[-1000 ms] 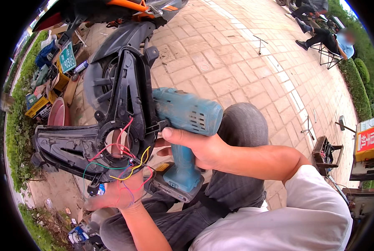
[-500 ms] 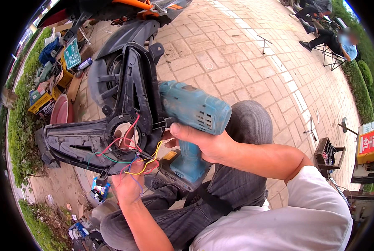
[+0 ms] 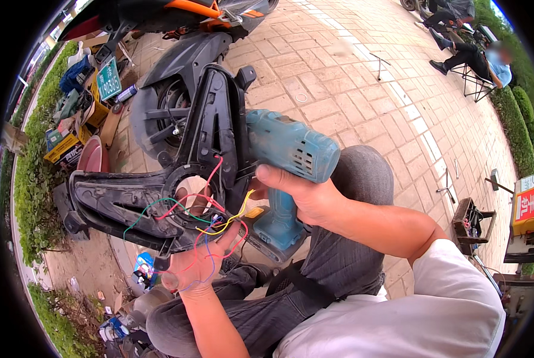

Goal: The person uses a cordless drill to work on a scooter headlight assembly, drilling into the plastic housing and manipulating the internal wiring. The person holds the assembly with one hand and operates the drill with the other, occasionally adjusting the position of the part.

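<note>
My right hand (image 3: 299, 194) grips a teal cordless drill (image 3: 294, 146) by its handle, its battery base low above my knees. The drill's front end is hidden behind a dusty black V-shaped plastic housing (image 3: 120, 194) with a round hole at its corner. From below, my left hand (image 3: 198, 262) holds the housing near that hole, fingers partly hidden behind it and the thumb at its lower edge. Loose thin wires (image 3: 213, 221), red, yellow, green and blue, hang across the hole and over my left hand.
Behind the housing stands a motorbike's rear wheel and fender (image 3: 186, 59). Boxes (image 3: 64, 149), a reddish basin (image 3: 92, 156) and a green number plate (image 3: 108, 80) lie along the hedge at left. A tool tray (image 3: 473, 224) sits at right; people sit at the far right.
The housing and the drill have shifted a little to the right together. My left hand has moved right and turned, showing more of its palm, and the loose wires hang differently.
</note>
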A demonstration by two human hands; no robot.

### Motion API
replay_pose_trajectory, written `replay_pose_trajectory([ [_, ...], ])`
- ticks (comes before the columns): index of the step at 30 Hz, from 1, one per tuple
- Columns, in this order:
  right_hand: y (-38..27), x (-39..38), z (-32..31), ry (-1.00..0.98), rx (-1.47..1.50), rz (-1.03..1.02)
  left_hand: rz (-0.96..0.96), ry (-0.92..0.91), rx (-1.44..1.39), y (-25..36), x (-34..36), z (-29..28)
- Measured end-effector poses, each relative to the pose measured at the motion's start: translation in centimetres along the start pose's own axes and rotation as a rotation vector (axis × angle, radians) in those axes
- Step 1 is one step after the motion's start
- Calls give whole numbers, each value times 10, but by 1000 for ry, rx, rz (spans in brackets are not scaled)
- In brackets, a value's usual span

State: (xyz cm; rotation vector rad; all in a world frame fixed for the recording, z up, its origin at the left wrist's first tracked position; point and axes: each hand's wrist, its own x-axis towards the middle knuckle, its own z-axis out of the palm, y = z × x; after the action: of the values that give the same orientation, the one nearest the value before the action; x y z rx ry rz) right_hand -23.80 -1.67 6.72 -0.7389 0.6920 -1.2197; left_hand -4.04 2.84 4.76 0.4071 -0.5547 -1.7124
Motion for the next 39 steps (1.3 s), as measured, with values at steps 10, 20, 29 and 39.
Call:
replay_pose_trajectory([
  [10,8,4,19,139,2,-12,17,-68,-125,21,-4,4],
  [20,3,14,12,55,-80,30,-31,102,112,-11,26,26],
  [29,-10,-23,-16,-18,-604,-322,-37,190,370,-44,30,65],
  [39,-10,0,-4,-56,-440,-278,64,290,112,0,39,19],
])
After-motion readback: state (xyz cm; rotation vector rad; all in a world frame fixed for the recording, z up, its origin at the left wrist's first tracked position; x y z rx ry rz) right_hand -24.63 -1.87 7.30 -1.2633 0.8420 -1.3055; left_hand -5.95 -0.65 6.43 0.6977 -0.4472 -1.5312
